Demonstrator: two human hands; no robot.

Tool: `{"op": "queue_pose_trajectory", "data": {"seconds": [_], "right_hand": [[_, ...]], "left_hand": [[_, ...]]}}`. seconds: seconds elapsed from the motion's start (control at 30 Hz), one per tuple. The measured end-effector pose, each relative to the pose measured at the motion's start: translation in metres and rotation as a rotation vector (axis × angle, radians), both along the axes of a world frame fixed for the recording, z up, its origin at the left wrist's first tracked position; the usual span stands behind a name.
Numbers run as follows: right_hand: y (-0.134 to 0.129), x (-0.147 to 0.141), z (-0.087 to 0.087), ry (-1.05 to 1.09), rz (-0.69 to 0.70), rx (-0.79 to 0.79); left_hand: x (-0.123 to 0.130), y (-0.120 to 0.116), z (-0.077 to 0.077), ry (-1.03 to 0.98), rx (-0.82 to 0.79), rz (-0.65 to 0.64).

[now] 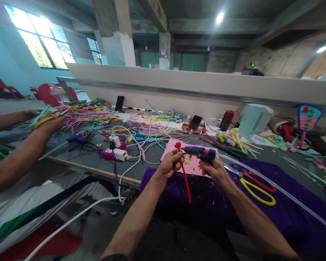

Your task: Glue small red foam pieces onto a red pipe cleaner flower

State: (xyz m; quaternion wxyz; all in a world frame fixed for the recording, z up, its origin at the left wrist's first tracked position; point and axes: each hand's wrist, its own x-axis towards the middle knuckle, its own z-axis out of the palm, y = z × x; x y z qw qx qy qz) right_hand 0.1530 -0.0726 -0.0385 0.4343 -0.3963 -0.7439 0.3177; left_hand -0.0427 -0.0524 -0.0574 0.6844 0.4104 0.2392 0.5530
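Pinched in the fingers of my left hand (170,165) is a red pipe cleaner (186,183), its upper end curled into a small red bundle (177,145) and its tail hanging down. My right hand (216,169) is closed round the grip of a blue glue gun (199,152). The gun's nozzle points left, close to the red bundle; whether they touch I cannot tell. A long clear glue stick (288,193) runs back from the gun to the right. Beneath both hands lies a pink sheet (168,148) with red and pale scraps.
Purple cloth (296,217) covers the front edge, with red-and-yellow-handled scissors (258,194) on it. A power strip (108,153), loose cables and many coloured pipe cleaners (152,131) lie leftward. A co-worker's hands (50,123) work far left. Behind stand a kettle (254,119) and bottle (226,120).
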Motion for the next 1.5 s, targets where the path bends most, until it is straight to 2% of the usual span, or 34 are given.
{"op": "queue_pose_trajectory", "data": {"seconds": [0.3,1.17,1.37,1.5], "right_hand": [[0.002,0.002,-0.0034,-0.001,-0.064,-0.016],[-0.0022,0.0015,0.0027,-0.034,0.002,-0.002],[-0.0007,0.0026,0.001,-0.035,-0.067,-0.008],[-0.0015,0.0023,0.0021,-0.03,-0.038,-0.007]], "left_hand": [[0.0012,-0.0007,-0.0003,0.023,-0.012,-0.009],[0.0003,-0.0001,-0.0015,0.05,0.014,0.026],[0.0011,-0.0016,0.0002,0.066,-0.018,0.02],[0.0013,-0.0016,0.0001,0.063,-0.006,0.01]]}}
